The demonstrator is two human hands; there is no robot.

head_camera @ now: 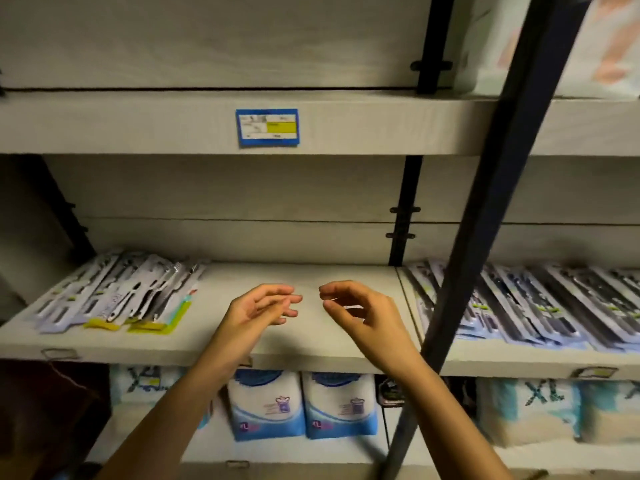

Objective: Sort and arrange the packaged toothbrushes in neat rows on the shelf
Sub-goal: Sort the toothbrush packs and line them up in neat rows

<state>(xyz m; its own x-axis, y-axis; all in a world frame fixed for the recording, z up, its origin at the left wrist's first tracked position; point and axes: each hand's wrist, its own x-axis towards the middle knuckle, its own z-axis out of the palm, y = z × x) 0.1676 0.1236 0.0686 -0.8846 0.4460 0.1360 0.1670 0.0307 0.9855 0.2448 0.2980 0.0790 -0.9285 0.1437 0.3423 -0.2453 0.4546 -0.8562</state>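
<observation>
Over the bare middle of the shelf (221, 341), left hand (258, 308) and right hand (360, 311) hover, fingers loosely curled, holding nothing. Messy toothbrush packs (117, 294) lie left; tidier rows (540, 306) right. Between picks, I'd say. Next: reach left, grab one pack.

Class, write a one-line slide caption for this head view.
Both empty hands, left hand and right hand, hover over bare shelf between toothbrush packs.

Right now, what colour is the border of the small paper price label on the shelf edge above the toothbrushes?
Blue, around the small paper price label; seen in the head view.
</observation>
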